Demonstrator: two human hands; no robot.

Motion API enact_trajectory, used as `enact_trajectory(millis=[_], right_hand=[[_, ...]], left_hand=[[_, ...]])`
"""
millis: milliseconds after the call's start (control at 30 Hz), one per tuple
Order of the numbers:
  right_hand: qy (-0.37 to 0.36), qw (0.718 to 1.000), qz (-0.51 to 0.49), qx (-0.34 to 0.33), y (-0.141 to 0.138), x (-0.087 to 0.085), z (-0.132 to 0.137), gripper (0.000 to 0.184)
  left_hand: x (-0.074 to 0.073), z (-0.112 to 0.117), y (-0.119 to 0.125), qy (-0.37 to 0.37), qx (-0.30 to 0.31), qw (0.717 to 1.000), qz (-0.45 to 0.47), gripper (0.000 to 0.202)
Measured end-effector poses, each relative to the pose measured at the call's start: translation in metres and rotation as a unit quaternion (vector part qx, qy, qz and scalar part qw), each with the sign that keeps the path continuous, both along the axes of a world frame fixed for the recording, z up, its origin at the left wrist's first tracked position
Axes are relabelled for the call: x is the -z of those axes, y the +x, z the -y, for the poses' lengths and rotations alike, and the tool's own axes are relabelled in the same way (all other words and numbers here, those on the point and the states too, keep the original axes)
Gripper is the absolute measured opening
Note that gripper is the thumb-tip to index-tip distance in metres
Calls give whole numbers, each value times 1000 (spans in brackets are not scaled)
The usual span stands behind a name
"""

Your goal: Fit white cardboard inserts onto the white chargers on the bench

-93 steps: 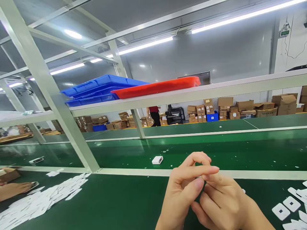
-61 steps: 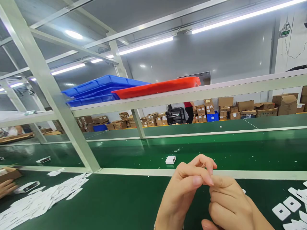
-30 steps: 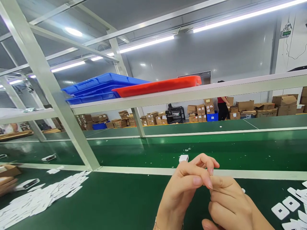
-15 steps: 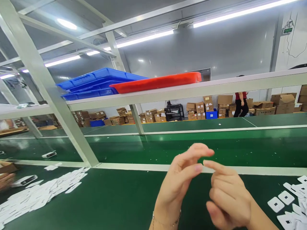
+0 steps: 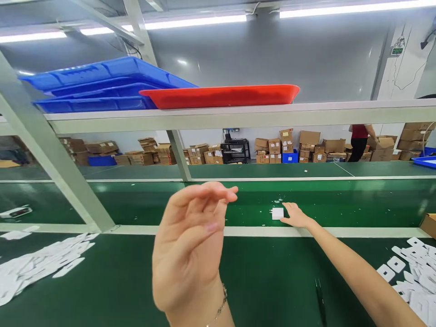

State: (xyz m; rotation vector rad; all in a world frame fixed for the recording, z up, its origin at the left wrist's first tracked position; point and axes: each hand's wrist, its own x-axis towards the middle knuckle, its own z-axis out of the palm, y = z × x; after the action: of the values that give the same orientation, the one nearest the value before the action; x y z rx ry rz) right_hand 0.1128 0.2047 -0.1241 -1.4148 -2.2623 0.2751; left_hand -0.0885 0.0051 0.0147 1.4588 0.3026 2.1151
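My left hand (image 5: 194,245) is raised over the front strip of the green bench. Its fingers curve forward and the thumb stands apart from them, with nothing held. Stretched out to the far green strip, my right hand (image 5: 295,216) has thumb and fingers apart at the right end of a small white plug adapter (image 5: 277,214). The adapter's prongs point left; whether my fingertips touch it I cannot tell. Black tweezers (image 5: 320,300) lie on the bench below my right forearm.
White flat pieces are heaped at left (image 5: 44,263), and white pieces with square holes (image 5: 417,272) at right. A shelf beam (image 5: 238,120) crosses above, carrying blue trays (image 5: 102,75) and a red tray (image 5: 225,97). A slanted post (image 5: 64,168) stands left. A person (image 5: 359,141) is behind.
My right hand has moved forward from beside my left hand to the white adapter. My left hand appears further left and larger. The view has shifted, and the tweezers now show.
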Motion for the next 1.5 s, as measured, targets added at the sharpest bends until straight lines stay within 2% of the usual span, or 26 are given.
enact_trajectory(millis=[167,233,300,333,400,433,500,567,633,700,767,867,933,967,1000,1033,1133,1200,1300,1500], right_hand=[[-29,999,19,-12,-17,2,-10,34],[-23,999,11,-20,-14,-5,-4,33],[-11,999,-2,-38,-4,-19,10,35],[-4,999,-10,-51,3,-28,20,41],[6,996,-23,-86,20,-51,48,60],[10,994,-27,-107,30,-65,65,71],[20,988,-27,-150,47,-94,104,79],[70,970,-1,-233,61,-122,143,71],[115,948,66,-288,69,-144,178,61],[146,932,135,-303,75,-159,204,56],[168,928,161,-291,84,-165,221,54],[167,956,119,-211,113,-154,235,51],[98,982,102,-121,144,-133,238,39],[37,989,116,-85,161,-118,239,31],[-30,988,138,-63,177,-103,240,29],[-57,985,148,-62,192,-87,241,28],[-88,984,151,-42,221,-47,245,35],[-97,985,141,-23,228,-30,246,38],[-112,986,121,-4,229,-20,244,33],[-112,991,60,32,232,-17,237,21]], left_hand=[[6,-4,-4,3,-17,996,-89,21],[8,-9,-4,-12,-26,991,-130,18],[10,-17,-1,-61,-49,979,-190,15],[10,-23,4,-94,-67,965,-236,16],[12,-34,17,-150,-119,920,-343,29],[14,-39,25,-164,-147,893,-392,38],[16,-46,43,-172,-182,852,-460,55],[18,-47,60,-177,-150,831,-505,58],[19,-44,73,-177,-56,817,-545,47],[18,-38,82,-160,38,809,-565,37],[16,-32,87,-139,86,816,-554,33],[13,-26,88,-122,81,845,-515,31],[10,-23,86,-113,57,861,-492,32],[8,-21,84,-112,43,865,-487,32],[7,-20,82,-113,30,865,-488,32],[5,-18,79,-119,19,861,-495,31],[3,-13,75,-135,0,839,-528,28],[3,-11,75,-128,0,835,-535,27],[3,-9,76,-115,8,838,-534,24],[2,-10,77,-87,32,854,-512,20]])
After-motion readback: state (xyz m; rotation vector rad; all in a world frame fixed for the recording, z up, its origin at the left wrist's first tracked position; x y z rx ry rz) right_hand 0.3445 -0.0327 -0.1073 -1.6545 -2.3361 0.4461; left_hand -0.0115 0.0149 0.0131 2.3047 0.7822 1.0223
